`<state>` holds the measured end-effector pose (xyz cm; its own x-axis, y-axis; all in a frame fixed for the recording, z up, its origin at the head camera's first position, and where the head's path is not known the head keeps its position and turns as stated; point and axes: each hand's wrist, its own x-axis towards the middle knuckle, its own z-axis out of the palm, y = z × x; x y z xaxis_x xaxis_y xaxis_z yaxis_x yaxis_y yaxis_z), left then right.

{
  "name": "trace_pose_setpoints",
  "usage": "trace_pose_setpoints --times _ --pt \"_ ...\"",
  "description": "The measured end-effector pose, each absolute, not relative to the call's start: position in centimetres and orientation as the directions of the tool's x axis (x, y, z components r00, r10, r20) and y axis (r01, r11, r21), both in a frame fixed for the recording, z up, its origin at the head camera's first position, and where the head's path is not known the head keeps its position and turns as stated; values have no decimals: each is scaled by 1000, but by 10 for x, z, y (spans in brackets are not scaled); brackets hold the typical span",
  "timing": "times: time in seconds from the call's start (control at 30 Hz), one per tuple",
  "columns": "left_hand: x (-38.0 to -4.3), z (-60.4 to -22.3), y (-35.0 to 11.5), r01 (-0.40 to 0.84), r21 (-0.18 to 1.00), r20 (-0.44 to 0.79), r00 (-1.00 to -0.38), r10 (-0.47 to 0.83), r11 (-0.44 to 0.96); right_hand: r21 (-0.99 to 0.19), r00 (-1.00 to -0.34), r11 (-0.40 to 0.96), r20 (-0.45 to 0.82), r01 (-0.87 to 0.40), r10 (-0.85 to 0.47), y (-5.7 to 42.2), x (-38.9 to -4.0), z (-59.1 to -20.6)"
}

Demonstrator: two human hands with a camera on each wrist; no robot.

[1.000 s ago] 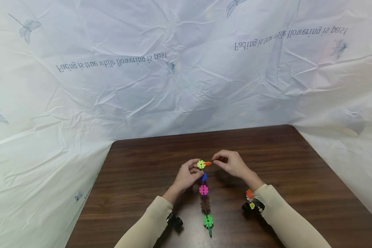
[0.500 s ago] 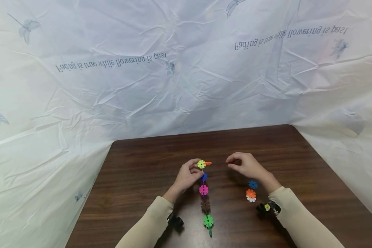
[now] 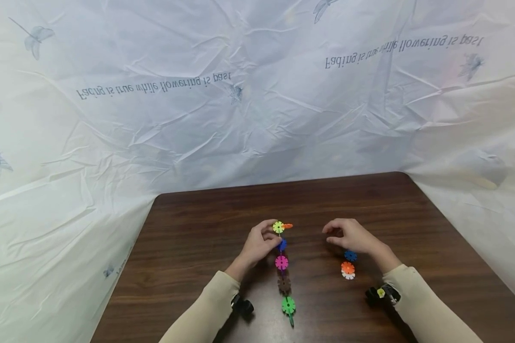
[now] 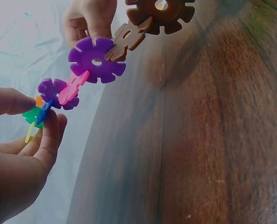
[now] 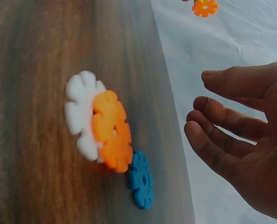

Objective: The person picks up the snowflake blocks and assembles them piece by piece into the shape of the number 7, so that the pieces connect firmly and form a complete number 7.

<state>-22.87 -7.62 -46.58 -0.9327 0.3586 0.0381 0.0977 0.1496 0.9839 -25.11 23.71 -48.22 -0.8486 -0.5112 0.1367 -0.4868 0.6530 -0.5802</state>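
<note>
A chain of notched plastic snowflake discs runs from my left hand (image 3: 256,244) toward the near side of the table. My left thumb and fingers pinch it around the blue disc (image 4: 44,112), close to the green one (image 4: 33,116). At its far end an orange disc (image 3: 288,226) sticks out sideways from the yellow disc (image 3: 278,227). Pink (image 3: 282,262), brown (image 3: 284,285) and bright green (image 3: 288,305) discs follow below. My right hand (image 3: 355,237) holds nothing; its fingers are loosely bent, thumb apart, just beyond a loose blue disc (image 5: 142,180).
Beside that blue disc, a loose orange disc (image 5: 111,130) overlaps a white disc (image 5: 82,116) on the dark wooden table (image 3: 189,267). A white printed sheet (image 3: 240,128) hangs behind and around the table. Each wrist carries a small black camera.
My right hand has let go of the orange disc at the chain's end and moved right, toward the loose discs. The left hand and the chain have stayed in place.
</note>
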Motion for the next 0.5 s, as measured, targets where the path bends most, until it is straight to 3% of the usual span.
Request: trace_pose_setpoints --times 0.5 --pt "-249 -501 -77 116 982 56 -935 351 152 -557 -880 713 69 -426 -471 258 -243 -490"
